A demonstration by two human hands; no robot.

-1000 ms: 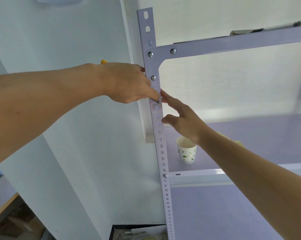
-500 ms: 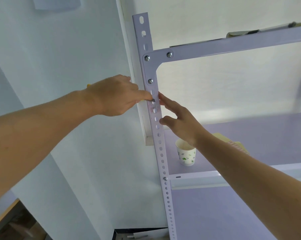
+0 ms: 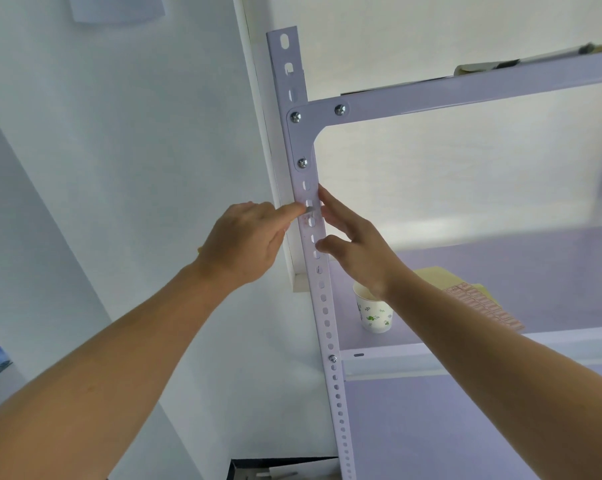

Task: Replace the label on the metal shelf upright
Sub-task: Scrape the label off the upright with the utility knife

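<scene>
Metal upright (image 3: pixel 328 327) looks scraped nearly bare now my left grip (image 3: pixel 244 244), pinching a blade (image 3: pixel 309 209), has dropped; right grip (image 3: pixel 361 258) spread.

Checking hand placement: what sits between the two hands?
The metal upright, in the head view. The left hand holds a small grey piece against it; the right hand touches its edge.

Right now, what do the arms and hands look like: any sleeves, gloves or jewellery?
The left forearm and right forearm are bare, no sleeves in view. The left hand and right hand wear no gloves; no rings, watch or wristband show.
</scene>
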